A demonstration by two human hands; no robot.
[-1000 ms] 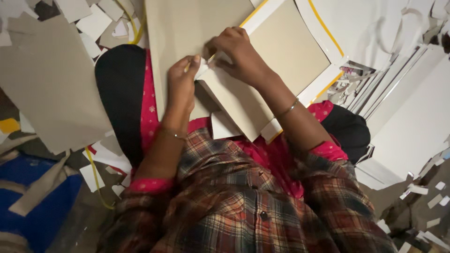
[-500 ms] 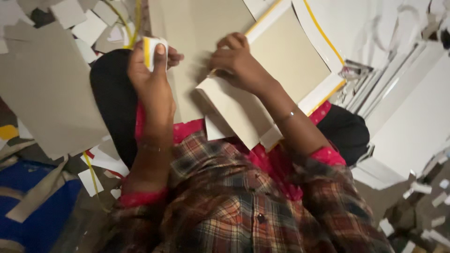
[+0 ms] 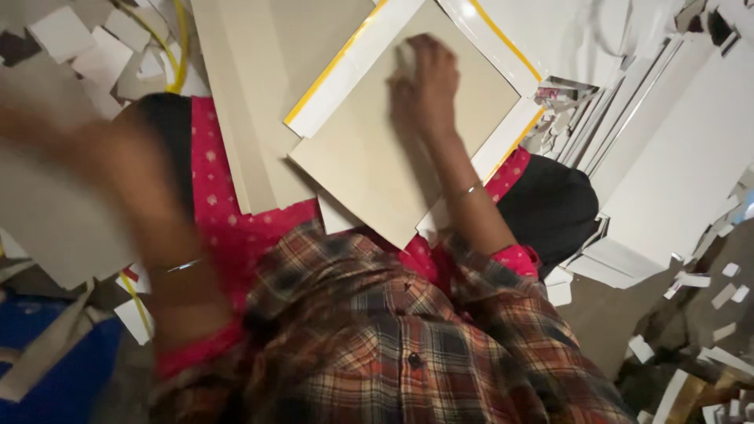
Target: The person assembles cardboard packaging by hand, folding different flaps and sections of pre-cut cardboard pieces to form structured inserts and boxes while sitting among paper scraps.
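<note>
Cluttered floor (image 3: 613,314), strewn with white offcuts and stacked boards. Right hand (image 3: 424,86) pressing flat, fingers spread open, on tan board (image 3: 377,149) lying across the lap, over white yellow-edged sheet (image 3: 353,71); best pressed evenly outward toward the edges. Left hand (image 3: 47,133) blurred far left, grip impossible to tell; little open room around.

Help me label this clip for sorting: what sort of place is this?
Probably a small paper or cardboard craft workshop, worked on the floor. Large beige cardboard sheets, stacks of white boards and scattered white paper offcuts surround the person, whose right hand presses on one sheet.
</note>
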